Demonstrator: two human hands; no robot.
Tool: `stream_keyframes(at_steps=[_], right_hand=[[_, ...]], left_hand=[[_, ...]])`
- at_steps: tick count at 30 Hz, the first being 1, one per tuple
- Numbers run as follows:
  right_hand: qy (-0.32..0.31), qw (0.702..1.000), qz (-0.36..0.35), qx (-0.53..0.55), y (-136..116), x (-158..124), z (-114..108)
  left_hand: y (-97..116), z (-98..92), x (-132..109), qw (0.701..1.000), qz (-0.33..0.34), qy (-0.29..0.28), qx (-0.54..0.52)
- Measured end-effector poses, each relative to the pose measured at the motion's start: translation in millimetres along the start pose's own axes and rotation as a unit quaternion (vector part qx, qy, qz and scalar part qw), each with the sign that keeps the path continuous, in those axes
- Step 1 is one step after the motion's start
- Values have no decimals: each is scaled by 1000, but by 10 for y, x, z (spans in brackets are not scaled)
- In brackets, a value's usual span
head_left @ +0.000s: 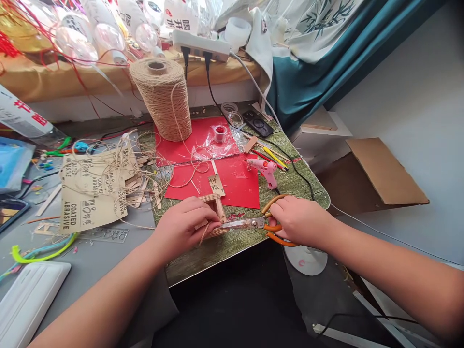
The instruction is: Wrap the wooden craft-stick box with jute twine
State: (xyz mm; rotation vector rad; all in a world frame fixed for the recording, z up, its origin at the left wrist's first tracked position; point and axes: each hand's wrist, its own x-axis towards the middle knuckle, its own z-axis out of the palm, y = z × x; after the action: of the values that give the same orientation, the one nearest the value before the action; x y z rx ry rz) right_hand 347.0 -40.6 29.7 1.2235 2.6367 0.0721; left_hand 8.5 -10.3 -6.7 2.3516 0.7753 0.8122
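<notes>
My left hand (186, 220) is closed around a small wooden frame (220, 209) that looks built of craft sticks. A short piece of twine (204, 235) hangs by its fingers; whether it is fixed to the frame I cannot tell. My right hand (299, 218) grips scissors (250, 223) by their orange handles. The blades point left, and their tips reach the fingertips of my left hand at the frame's near corner. Just behind the frame, a piece of sandpaper (216, 185) lies on red card (239, 186).
A tall twine spool (163, 101) stands at the back, with loose strands running left over sandpaper sheets (90, 193) and craft sticks. A pink glue gun (266, 170), pencils (274, 158) and a phone (257, 123) lie at right. A power strip (201, 46) sits on the ledge behind.
</notes>
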Motion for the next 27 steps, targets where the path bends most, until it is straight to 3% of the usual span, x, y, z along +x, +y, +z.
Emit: stream_keyframes(at_steps=[6,10,14,17,19,23,27], right_hand=[[31,999,-14,5,15,3,26],[68,996,33,47,-70,-118,169],[33,985,134,107,-176,-246,343],[5,952,253,170,-219,-239,433],[14,931,294,214,-223,-199,470],[67,937,270,210,-258,-129,390],[173,952,180,178,-477,-31,74]], left_hand=[[15,-7,10,999,9,29,-11],[24,-12,-1,998,-12,47,-42],[32,-25,-45,991,-41,86,-97],[31,-37,-71,975,-76,157,-137],[13,-40,-73,972,-82,177,-132],[-56,0,-61,979,-108,154,-79],[-145,90,-80,966,-186,132,-120]])
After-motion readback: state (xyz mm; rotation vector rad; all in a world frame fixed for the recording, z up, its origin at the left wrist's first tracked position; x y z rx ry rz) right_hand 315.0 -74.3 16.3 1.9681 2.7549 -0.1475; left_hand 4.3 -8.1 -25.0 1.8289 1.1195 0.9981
